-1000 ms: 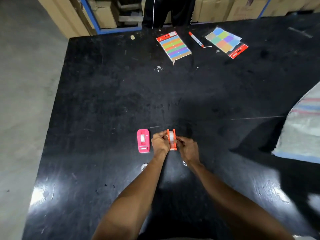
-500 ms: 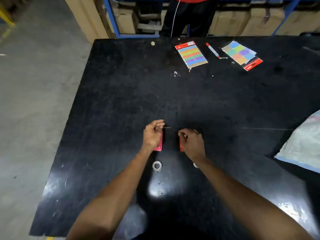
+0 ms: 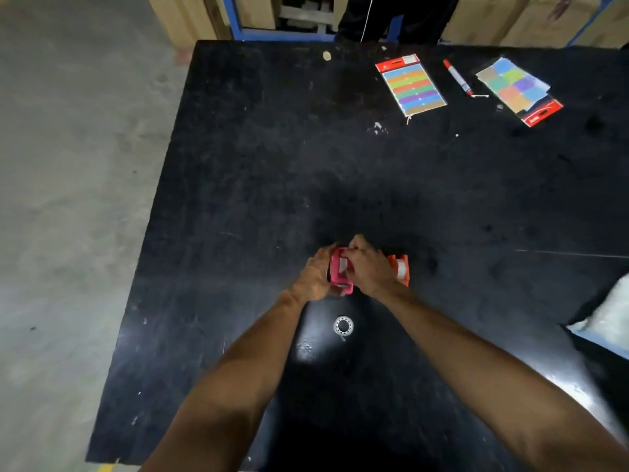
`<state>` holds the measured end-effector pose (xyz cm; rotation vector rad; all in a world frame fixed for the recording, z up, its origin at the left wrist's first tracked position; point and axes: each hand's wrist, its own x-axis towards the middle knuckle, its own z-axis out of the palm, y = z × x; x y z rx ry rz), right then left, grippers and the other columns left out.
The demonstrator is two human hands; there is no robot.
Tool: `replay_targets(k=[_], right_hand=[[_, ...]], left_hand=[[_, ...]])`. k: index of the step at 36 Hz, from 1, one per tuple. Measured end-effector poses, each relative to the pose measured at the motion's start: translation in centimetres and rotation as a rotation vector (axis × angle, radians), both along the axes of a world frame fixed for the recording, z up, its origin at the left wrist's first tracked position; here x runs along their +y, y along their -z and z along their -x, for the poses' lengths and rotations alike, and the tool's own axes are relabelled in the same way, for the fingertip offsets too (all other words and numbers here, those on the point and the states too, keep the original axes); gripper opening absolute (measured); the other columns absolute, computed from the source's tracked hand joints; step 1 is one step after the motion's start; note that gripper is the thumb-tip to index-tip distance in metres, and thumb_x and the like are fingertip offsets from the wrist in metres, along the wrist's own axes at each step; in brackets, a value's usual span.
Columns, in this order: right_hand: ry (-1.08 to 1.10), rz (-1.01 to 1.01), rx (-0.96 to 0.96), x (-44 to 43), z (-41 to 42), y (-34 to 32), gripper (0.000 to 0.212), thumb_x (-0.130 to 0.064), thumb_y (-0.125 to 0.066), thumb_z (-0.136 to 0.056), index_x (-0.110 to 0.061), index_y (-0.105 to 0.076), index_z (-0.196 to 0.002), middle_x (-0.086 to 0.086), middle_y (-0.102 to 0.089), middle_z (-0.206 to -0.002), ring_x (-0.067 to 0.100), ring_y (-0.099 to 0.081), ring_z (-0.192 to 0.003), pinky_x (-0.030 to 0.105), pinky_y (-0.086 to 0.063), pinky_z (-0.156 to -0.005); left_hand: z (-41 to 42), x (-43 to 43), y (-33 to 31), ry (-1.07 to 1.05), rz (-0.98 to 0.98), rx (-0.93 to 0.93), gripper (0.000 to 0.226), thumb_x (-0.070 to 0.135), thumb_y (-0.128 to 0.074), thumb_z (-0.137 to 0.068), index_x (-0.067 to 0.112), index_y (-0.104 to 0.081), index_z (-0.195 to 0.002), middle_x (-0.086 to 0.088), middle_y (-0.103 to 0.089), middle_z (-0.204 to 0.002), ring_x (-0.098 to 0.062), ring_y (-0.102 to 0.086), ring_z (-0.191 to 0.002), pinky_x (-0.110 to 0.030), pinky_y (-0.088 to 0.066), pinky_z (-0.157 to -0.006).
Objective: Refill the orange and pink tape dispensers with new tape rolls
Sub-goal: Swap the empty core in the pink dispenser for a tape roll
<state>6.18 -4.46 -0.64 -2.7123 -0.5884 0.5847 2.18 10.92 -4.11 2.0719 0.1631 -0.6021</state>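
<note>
1. Both grips are closed on the pink tape dispenser (image 3: 341, 274) just below the middle of the frame: the left hand (image 3: 315, 275) wraps its left side, and the right hand (image 3: 369, 267) covers its right side with the fingers curled over the top end. A pale patch shows in the dispenser's opening between the hands; whether it is a tape roll cannot be told.
2. The black tabletop (image 3: 272, 158) fills most of the frame, scuffed and speckled with pale marks, with grey floor (image 3: 68, 165) along the left side.
3. Two bare forearms reach up from the bottom edge of the frame to the hands.
4. A pale, blurred sack-like shape (image 3: 609, 318) lies at the right edge, partly cut off.
5. In the upper right, a card of coloured strips (image 3: 412, 85) lies flat, with a second pack of coloured squares (image 3: 517, 90) further right; both have red headers.
6. The orange tape dispenser (image 3: 401, 270) sits on the tabletop just right of the right hand, touching or nearly touching it, with a whitish roll visible in it.
7. A marker with a red cap (image 3: 457, 77) lies between the two colour packs.
8. A small tape roll (image 3: 343, 325), a clear ring, lies flat on the tabletop just below the hands, apart from them.
</note>
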Motion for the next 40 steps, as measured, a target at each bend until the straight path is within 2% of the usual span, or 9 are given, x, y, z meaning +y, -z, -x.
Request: replay_targets(k=[4,9,16,18,22,25,30,36,40], right_hand=[[-0.023,-0.035,0.052,0.0,-0.4,-0.1,0.025,-0.014,-0.066,-0.083,-0.011,-0.071,-0.107,0.007,-0.047,-0.118,0.030,-0.061,-0.092,0.044,-0.051,-0.089],[-0.029,-0.085,0.115,-0.3,-0.7,-0.1,0.016,-0.015,-0.069,-0.084,-0.011,-0.069,-0.100,0.006,-0.043,-0.112,0.027,-0.060,-0.088,0.042,-0.051,-0.085],[0.015,-0.139,0.191,-1.2,-0.6,-1.1,0.026,-0.017,-0.076,-0.079,-0.012,-0.071,-0.104,0.008,-0.051,-0.108,0.027,-0.058,-0.097,0.040,-0.048,-0.091],[0.040,-0.143,0.193,-1.3,-0.7,-1.7,0.033,-0.018,-0.078,-0.077,-0.010,-0.072,-0.108,0.013,-0.056,-0.106,0.030,-0.059,-0.098,0.039,-0.047,-0.090],[0.070,-0.152,0.153,-1.6,-0.2,-3.1,0.037,-0.021,-0.080,-0.078,-0.014,-0.071,-0.114,0.013,-0.062,-0.101,0.032,-0.061,-0.095,0.033,-0.044,-0.083],[0.085,-0.162,0.106,-2.0,0.1,-4.4,0.037,-0.019,-0.079,-0.080,-0.014,-0.071,-0.116,0.014,-0.066,-0.103,0.029,-0.063,-0.096,0.027,-0.041,-0.082],[0.079,-0.177,0.064,-1.7,0.7,-5.8,0.030,-0.012,-0.076,-0.083,-0.008,-0.072,-0.113,0.015,-0.067,-0.104,0.029,-0.062,-0.098,0.029,-0.041,-0.083],[0.075,-0.182,0.043,-0.3,2.0,-7.3,0.020,-0.007,-0.073,-0.084,-0.006,-0.074,-0.103,0.014,-0.069,-0.100,0.027,-0.065,-0.095,0.030,-0.046,-0.080],[0.088,-0.201,0.032,0.2,3.0,-7.6,0.014,-0.006,-0.071,-0.083,-0.008,-0.073,-0.096,0.010,-0.068,-0.092,0.027,-0.065,-0.088,0.029,-0.044,-0.071]], left_hand=[[-0.2,0.2,1.2,-0.021,-0.008,-0.024,0.114,0.051,-0.090,-0.038,0.040,-0.036,-0.138,0.002,-0.055,-0.135,-0.020,-0.059,-0.121,-0.043,-0.051,-0.103],[-0.3,0.0,-0.4,0.056,-0.072,-0.037,0.107,0.025,-0.091,-0.061,0.022,-0.030,-0.148,-0.010,-0.038,-0.152,-0.031,-0.039,-0.139,-0.042,-0.034,-0.115],[-0.1,-0.1,2.0,0.010,-0.031,-0.076,0.124,0.036,-0.091,-0.037,0.018,-0.037,-0.147,-0.010,-0.049,-0.138,-0.029,-0.053,-0.127,-0.053,-0.043,-0.108],[-0.2,0.1,2.6,0.014,-0.006,-0.056,0.133,0.045,-0.087,-0.030,0.024,-0.033,-0.149,-0.009,-0.046,-0.141,-0.028,-0.052,-0.129,-0.053,-0.043,-0.109],[-0.1,0.2,0.4,0.090,-0.054,-0.024,0.150,0.031,-0.098,-0.040,0.026,-0.004,-0.157,-0.012,-0.026,-0.155,-0.032,-0.032,-0.142,-0.050,-0.029,-0.119],[0.0,0.4,-1.8,0.065,-0.056,-0.023,0.125,0.019,-0.090,-0.062,0.022,-0.010,-0.157,-0.013,-0.021,-0.155,-0.029,-0.031,-0.141,-0.047,-0.029,-0.120],[0.3,0.9,-3.5,-0.121,0.075,-0.098,0.042,0.000,-0.070,-0.079,0.008,-0.066,-0.120,-0.016,-0.068,-0.119,-0.021,-0.068,-0.104,-0.034,-0.055,-0.097],[2.6,1.0,-5.5,-0.241,0.189,-0.176,0.033,-0.012,-0.055,-0.078,0.002,-0.076,-0.099,-0.017,-0.077,-0.095,-0.019,-0.071,-0.085,-0.033,-0.059,-0.084],[3.5,0.6,-5.9,-0.332,0.278,-0.189,0.037,-0.023,-0.048,-0.081,-0.004,-0.074,-0.101,-0.009,-0.074,-0.088,0.000,-0.070,-0.068,-0.018,-0.059,-0.072]])
